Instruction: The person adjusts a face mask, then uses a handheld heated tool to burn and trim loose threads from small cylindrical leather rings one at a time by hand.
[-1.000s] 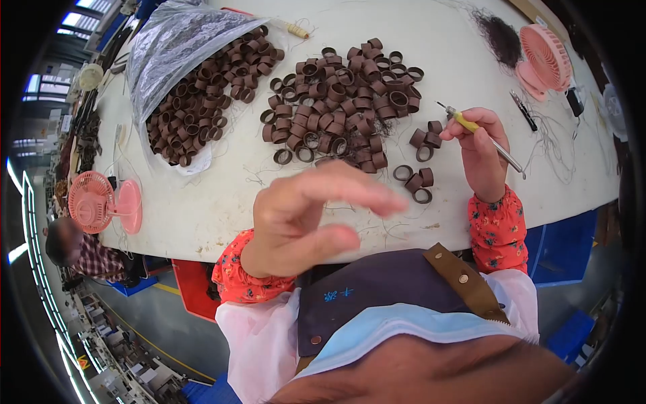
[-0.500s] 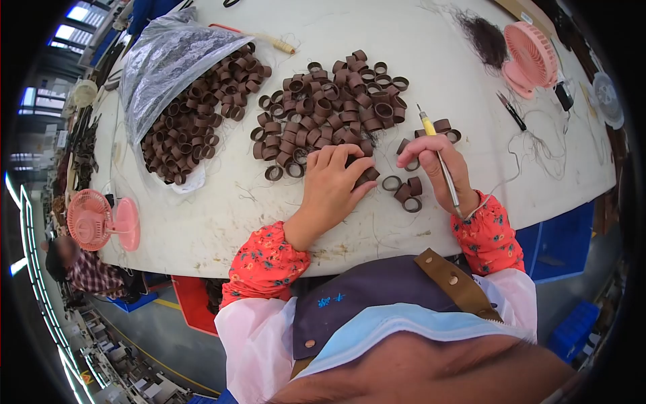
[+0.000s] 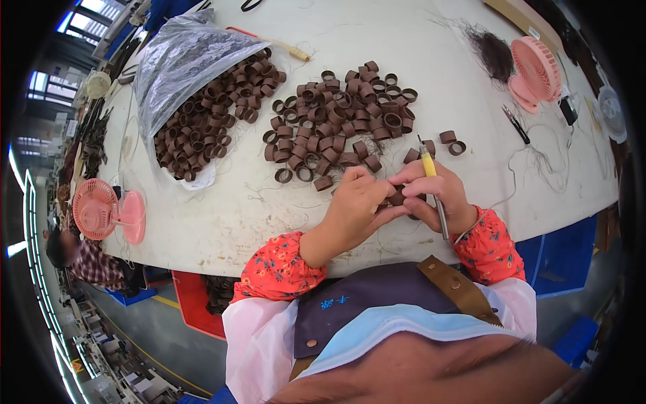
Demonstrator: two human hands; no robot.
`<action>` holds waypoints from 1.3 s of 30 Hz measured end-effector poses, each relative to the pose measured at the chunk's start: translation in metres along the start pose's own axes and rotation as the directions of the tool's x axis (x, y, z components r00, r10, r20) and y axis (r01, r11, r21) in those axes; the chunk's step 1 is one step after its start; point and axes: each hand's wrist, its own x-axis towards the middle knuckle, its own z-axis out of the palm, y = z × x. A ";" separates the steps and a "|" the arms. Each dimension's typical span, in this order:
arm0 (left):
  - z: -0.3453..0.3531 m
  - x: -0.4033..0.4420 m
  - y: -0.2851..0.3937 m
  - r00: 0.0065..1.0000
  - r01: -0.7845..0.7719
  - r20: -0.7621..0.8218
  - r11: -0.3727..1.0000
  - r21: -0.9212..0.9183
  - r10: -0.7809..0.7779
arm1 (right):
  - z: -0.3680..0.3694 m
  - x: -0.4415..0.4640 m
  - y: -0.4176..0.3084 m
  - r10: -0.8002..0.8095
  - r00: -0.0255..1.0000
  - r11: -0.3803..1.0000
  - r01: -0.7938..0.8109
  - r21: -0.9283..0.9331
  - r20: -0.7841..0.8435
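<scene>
In front of my body my two hands meet at a small brown ring [image 3: 397,196]. The fingertips and thumb of my left hand [image 3: 353,207] pinch its left side. My right hand [image 3: 444,195] has fingertips at its right side, while also holding a thin pen-like tool [image 3: 428,163] with a yellow grip and a metal tip pointing away from me. A thin cord runs from near my right wrist. Fingers partly hide the ring. Just beyond my left hand lies a heap of similar brown rings [image 3: 336,114]; a few more lie beyond my right hand.
A clear plastic bag [image 3: 178,74] spills more brown rings on the left of the white table [image 3: 222,236]. Pink fans stand at left [image 3: 97,209] and right [image 3: 535,67]. Dark thread [image 3: 491,54] lies at the back right. Another person [image 3: 91,259] sits at far left.
My left hand has moved from the heap's edge towards my right hand, and both now meet at a ring. The pen-like tool stays in my right hand. The view has shifted slightly.
</scene>
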 end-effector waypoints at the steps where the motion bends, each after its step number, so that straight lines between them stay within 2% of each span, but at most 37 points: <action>1: -0.001 0.000 0.004 0.998 0.060 0.002 0.996 -0.071 -0.060 | 0.000 0.000 -0.001 -0.020 1.000 0.999 0.019 0.038 0.012; 3: 0.003 -0.001 0.005 0.989 0.128 -0.038 0.969 -0.212 -0.139 | 0.002 0.000 -0.002 -0.024 1.000 0.999 0.024 0.049 0.002; 6: -0.001 0.000 0.001 0.885 0.466 0.168 0.803 -0.371 -0.435 | 0.002 0.000 0.001 -0.059 0.996 0.998 0.059 0.002 0.063; 10: -0.004 -0.003 -0.014 0.826 0.542 0.290 0.543 -0.641 -0.483 | 0.002 0.003 0.005 -0.070 0.992 0.990 0.082 -0.113 0.101; 12: -0.011 0.000 -0.010 0.789 0.570 0.340 0.405 -0.715 -0.511 | 0.004 -0.001 0.004 0.027 0.999 0.997 -0.024 -0.070 0.041; 13: -0.010 -0.002 -0.014 0.820 0.526 0.322 0.398 -0.752 -0.473 | 0.005 -0.003 0.004 0.073 0.997 0.996 -0.072 -0.048 0.012; 17: -0.007 -0.003 -0.016 0.853 0.490 0.248 0.539 -0.685 -0.460 | 0.001 -0.001 0.004 0.120 0.990 0.993 -0.121 -0.004 -0.069; 20: -0.004 -0.003 -0.011 0.843 0.460 0.171 0.519 -0.721 -0.510 | 0.002 -0.002 0.005 0.097 0.992 0.995 -0.099 -0.017 -0.082; 23: -0.002 -0.003 -0.007 0.838 0.482 0.087 0.655 -0.582 -0.538 | 0.002 -0.001 0.003 0.069 0.994 0.996 -0.074 -0.056 -0.082; 26: 0.001 -0.006 -0.007 0.900 0.387 -0.051 0.849 -0.359 -0.432 | 0.002 -0.002 0.004 0.045 0.997 0.994 -0.051 -0.095 -0.065; 29: 0.007 -0.007 -0.011 0.960 0.146 -0.227 0.984 -0.103 -0.166 | 0.002 -0.001 0.005 0.015 0.999 0.992 -0.020 -0.124 -0.043; 35: 0.006 -0.004 -0.007 0.963 0.048 -0.269 0.994 0.103 -0.018 | 0.006 0.000 0.004 0.008 0.998 0.992 -0.015 -0.123 -0.058; 38: 0.005 -0.004 -0.004 0.955 0.155 -0.251 0.987 -0.039 -0.159 | 0.008 0.000 0.001 0.068 0.993 0.996 -0.074 -0.056 -0.100; 39: 0.007 -0.005 -0.005 0.943 0.220 -0.210 0.957 -0.187 -0.258 | 0.009 0.000 0.001 0.085 0.990 0.995 -0.090 -0.037 -0.112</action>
